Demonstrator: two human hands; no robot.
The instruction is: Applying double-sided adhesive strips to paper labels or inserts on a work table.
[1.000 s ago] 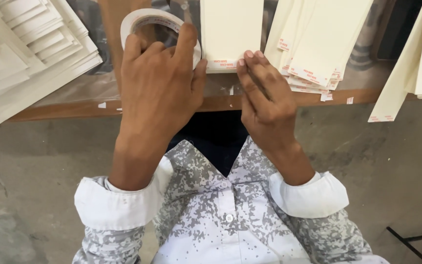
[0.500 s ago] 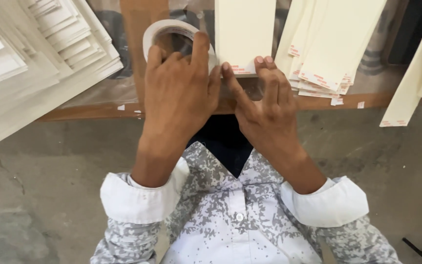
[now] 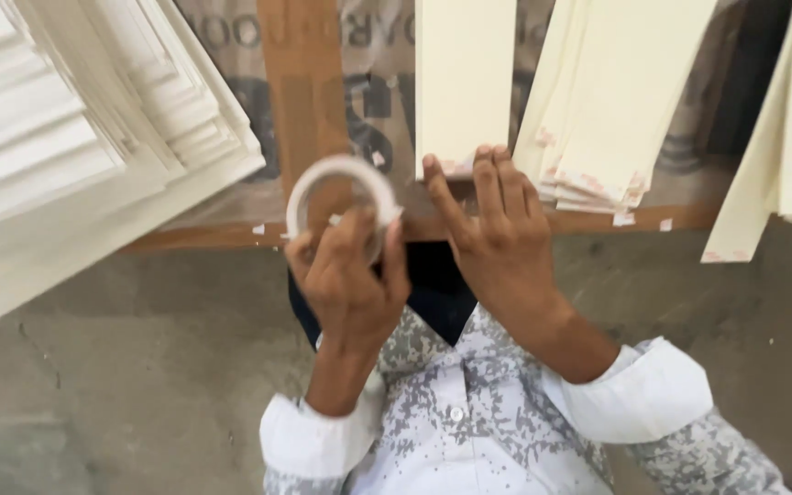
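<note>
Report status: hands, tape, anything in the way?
Left hand grips tape roll at table edge. Right hand presses fingertips on the cream sheet. More sheet stacks either side; none between the hands.

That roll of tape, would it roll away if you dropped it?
Probably. The roll of tape is a thin round ring, so on edge it could roll. It looks light: the left hand lifts it with the fingertips. Laid flat, it would likely stay put.

**Table and what lies on it**

Before me runs a brown wooden table (image 3: pixel 304 110) under a clear printed plastic sheet (image 3: pixel 359 82). On it lie a fanned stack of white card sheets (image 3: pixel 75 156), one long cream paper strip (image 3: pixel 465 82), and overlapping cream strips (image 3: pixel 616 101) further right.
</note>
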